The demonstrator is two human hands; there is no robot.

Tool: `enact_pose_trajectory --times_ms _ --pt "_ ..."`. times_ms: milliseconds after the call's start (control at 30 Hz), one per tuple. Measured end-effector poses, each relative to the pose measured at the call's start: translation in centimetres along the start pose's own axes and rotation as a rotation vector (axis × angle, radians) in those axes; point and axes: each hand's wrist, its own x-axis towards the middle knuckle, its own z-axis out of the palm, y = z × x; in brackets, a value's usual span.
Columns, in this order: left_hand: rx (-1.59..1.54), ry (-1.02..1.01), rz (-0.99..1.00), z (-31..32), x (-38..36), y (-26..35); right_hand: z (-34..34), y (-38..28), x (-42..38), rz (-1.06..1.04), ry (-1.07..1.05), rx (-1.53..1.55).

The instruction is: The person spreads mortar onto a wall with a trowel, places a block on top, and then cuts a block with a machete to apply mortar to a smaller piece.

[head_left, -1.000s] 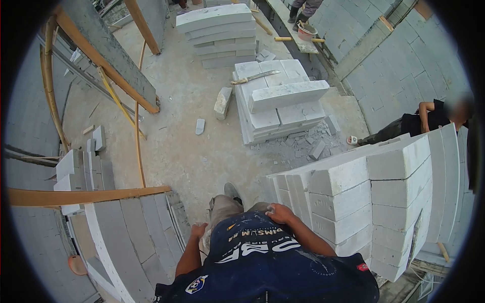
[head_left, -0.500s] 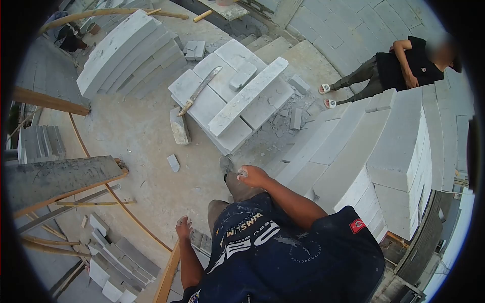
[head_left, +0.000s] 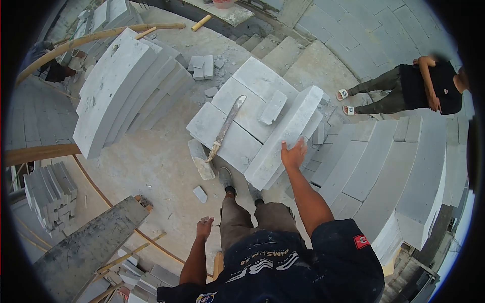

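Observation:
My right hand [head_left: 294, 153] has its fingers spread at the near side of a long pale block [head_left: 288, 134], which lies on a low platform of pale blocks [head_left: 230, 136]. Whether the fingers touch it I cannot tell. My left hand [head_left: 204, 228] hangs over the floor beside my leg, its fingers partly bent and nothing visible in it. A long saw-like blade with a pale handle [head_left: 226, 126] rests on the platform, left of a smaller block [head_left: 273, 107]. Another block piece [head_left: 201, 159] leans by the platform's left corner.
Tall block stacks stand at the left [head_left: 118, 86] and right [head_left: 374, 166]. A person [head_left: 424, 86] stands at the upper right, another [head_left: 55, 68] is partly visible at the upper left. A plank [head_left: 91, 247] juts in at the lower left. Steps [head_left: 268, 45] lie behind the platform.
My right hand has reached forward from near my leg to the long block, and its fingers have spread. The view has shifted, with both my feet now showing beside the platform.

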Motion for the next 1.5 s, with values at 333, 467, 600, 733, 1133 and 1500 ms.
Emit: enact_pose_trajectory --times_ms 333,467,600,733,1133,1500 --pt "-0.01 0.018 0.226 -0.9 10.0 12.8 6.7 -2.0 -0.3 0.245 0.175 -0.06" --pt "0.407 -0.178 0.139 4.2 14.0 8.4 6.8 -1.5 -0.2 0.24 0.2 -0.113" --pt "0.411 -0.285 0.161 8.5 13.1 9.1 5.0 -4.1 -0.3 0.378 0.044 -0.04" --pt "0.261 -0.392 0.161 9.5 12.9 12.1 7.0 -0.8 0.0 0.234 0.175 -0.024" --pt "0.367 -0.308 0.003 0.8 15.3 9.6 5.8 -3.6 -0.9 0.363 0.152 -0.022" --pt "0.176 0.074 0.445 6.8 24.4 15.2 5.8 -3.5 -1.0 0.323 0.18 -0.028"
